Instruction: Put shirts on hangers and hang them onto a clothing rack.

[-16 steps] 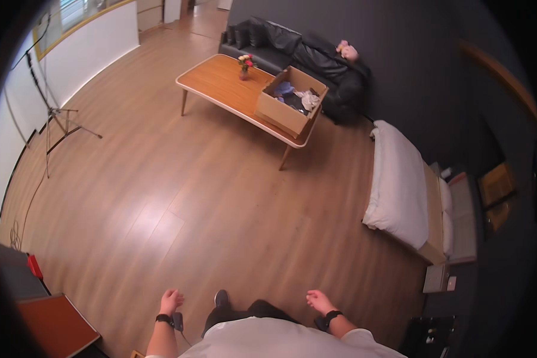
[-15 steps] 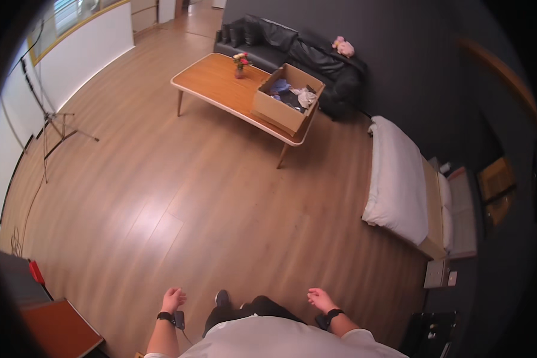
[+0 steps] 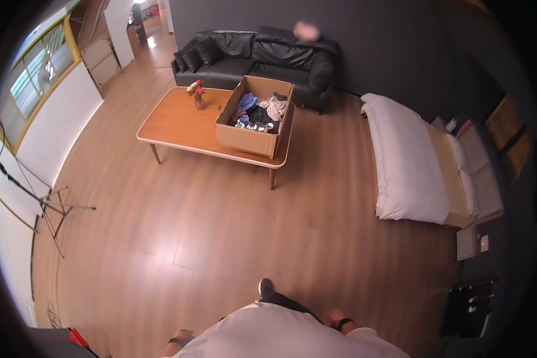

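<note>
Left hand point(image 3: 180, 338) and right hand point(image 3: 335, 317) low at sides, holding nothing; finger spread unclear. Cardboard box point(image 3: 253, 116) of clothes on worktop point(image 3: 179, 128) well apart, untouched; handling not begun.

Open brown cardboard box point(image 3: 253, 116) on wooden table point(image 3: 173, 122)

White tee point(image 3: 280, 334) up top, dark pants point(image 3: 286, 300) below, one dark shoe point(image 3: 266, 287) poking out. Black band point(image 3: 343, 324) on the right wrist, bare forearms otherwise.
</note>
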### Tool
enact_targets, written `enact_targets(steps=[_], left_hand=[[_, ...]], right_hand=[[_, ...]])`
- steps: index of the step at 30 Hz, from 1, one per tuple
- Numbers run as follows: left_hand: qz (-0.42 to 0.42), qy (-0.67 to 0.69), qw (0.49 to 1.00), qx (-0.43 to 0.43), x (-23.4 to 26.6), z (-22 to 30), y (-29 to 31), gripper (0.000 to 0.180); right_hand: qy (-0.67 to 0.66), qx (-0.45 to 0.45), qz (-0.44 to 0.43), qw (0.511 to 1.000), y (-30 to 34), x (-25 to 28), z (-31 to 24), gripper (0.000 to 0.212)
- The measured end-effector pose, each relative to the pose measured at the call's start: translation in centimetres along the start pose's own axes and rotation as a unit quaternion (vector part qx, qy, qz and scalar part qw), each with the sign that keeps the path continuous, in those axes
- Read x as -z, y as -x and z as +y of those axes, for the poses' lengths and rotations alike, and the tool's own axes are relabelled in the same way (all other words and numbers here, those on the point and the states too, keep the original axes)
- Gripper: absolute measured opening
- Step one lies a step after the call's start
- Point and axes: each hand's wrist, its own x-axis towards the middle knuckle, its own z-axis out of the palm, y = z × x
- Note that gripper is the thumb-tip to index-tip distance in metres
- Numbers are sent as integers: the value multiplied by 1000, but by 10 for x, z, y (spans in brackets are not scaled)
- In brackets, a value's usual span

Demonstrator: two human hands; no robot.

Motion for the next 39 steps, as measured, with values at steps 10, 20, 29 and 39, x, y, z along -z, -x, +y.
enact_targets(steps=[10,20,29,39], left_hand=[[57,118,990,-60,43,210,-82,33],[-3,92,996,-8,96,320,-167,40],[36,159,985,-54,180,544,-284,29],[94,112,989,-32,204,781,-254,32]], right_hand=[[-134,34,-30,990,-128,75,-254,22],[16,82,-5,997,-196,98,-528,43],[-68,233,-15,970,-262,173,-815,38],[-41,192,121,973,-515,239,-950,68]])
